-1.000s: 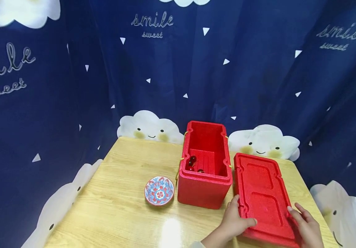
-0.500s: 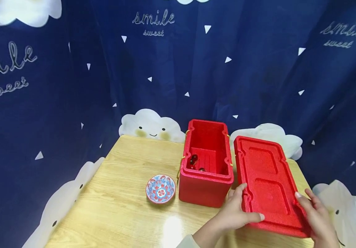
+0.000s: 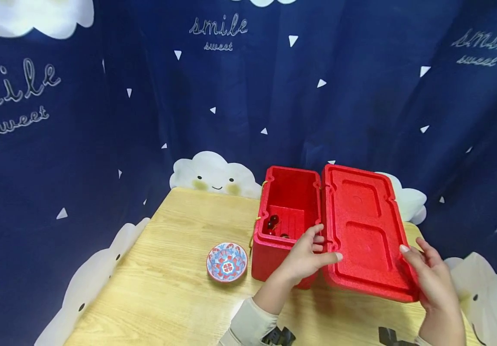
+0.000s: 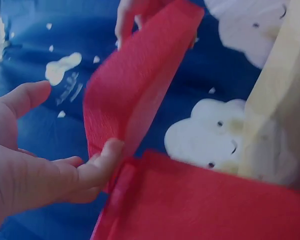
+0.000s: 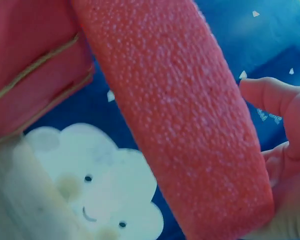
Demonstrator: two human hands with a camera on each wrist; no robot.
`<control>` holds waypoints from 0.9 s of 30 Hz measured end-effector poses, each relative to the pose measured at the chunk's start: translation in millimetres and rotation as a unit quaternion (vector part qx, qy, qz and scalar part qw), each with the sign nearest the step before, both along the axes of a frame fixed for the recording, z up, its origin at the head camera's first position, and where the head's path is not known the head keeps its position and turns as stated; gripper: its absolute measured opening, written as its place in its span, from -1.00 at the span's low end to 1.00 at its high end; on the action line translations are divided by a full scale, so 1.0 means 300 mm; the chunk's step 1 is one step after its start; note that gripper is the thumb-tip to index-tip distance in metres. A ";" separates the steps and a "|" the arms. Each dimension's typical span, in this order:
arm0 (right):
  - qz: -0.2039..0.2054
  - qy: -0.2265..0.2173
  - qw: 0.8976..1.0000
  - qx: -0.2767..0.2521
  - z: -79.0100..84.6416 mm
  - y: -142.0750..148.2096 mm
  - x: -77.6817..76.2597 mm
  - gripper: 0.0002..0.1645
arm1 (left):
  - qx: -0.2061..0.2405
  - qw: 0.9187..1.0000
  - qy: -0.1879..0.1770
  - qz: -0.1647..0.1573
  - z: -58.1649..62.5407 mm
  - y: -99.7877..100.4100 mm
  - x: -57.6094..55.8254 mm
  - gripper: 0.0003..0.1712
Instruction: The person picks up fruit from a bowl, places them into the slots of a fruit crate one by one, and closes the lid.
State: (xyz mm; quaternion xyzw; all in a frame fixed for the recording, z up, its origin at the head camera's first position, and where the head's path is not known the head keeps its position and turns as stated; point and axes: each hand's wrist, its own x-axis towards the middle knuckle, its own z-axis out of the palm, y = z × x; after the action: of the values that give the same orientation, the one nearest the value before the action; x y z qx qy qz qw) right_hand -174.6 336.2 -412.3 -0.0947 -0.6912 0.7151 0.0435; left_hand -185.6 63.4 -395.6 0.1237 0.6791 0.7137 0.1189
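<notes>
Navy cloud-print curtains frame a wooden desk (image 3: 166, 288) where both hands, the left hand (image 3: 304, 257) and right hand (image 3: 430, 276), grip opposite edges of a red foam lid (image 3: 363, 230). Held tilted just beside the open red box (image 3: 285, 240), it seems poised for fitting on; cherries (image 3: 271, 223) lie inside, a patterned bowl (image 3: 227, 262) nearby.

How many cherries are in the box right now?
3 show: cherries on the floor of the box, in its near left corner. The lid and left hand may hide more.
</notes>
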 end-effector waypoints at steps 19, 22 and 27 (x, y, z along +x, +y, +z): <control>0.008 0.069 0.998 -0.003 0.139 -0.222 -0.125 -0.09 | -0.070 0.997 0.004 0.029 0.130 -0.175 -0.188 -0.22; 0.011 0.089 0.996 0.009 0.142 -0.260 -0.151 -0.13 | -0.065 0.997 0.005 0.037 0.142 -0.204 -0.213 -0.27; 0.048 0.108 0.991 0.054 0.154 -0.297 -0.187 -0.11 | -0.027 0.998 -0.005 0.056 0.153 -0.239 -0.246 -0.33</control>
State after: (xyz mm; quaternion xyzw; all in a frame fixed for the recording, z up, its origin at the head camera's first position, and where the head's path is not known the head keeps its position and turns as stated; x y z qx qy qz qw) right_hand -230.6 246.9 -366.1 0.0192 -0.7239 0.6838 0.0890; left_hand -259.4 -8.3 -349.7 0.0792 0.7036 0.7010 0.0854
